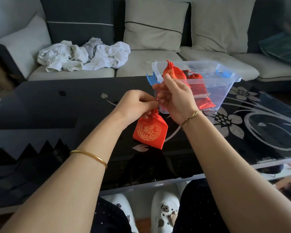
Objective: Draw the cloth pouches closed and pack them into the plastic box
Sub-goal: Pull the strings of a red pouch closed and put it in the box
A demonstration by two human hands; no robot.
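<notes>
left hand (pixel 136 106) pinches the gathered neck of a red pouch (pixel 149 132). right hand (pixel 175 100), fingers curled, pinches the cord (pixel 157 99) beside it. the pouch hangs tilted, mouth drawn shut, with a gold round motif on its face. it hangs over the table (pixel 57 106), just in front of the clear box (pixel 225 91). more red pouches (pixel 196 81) lie in the box. the table is glossy black with silver flowers. behind it is a pale sofa (pixel 141 71) with crumpled white cloths (pixel 84 54).
</notes>
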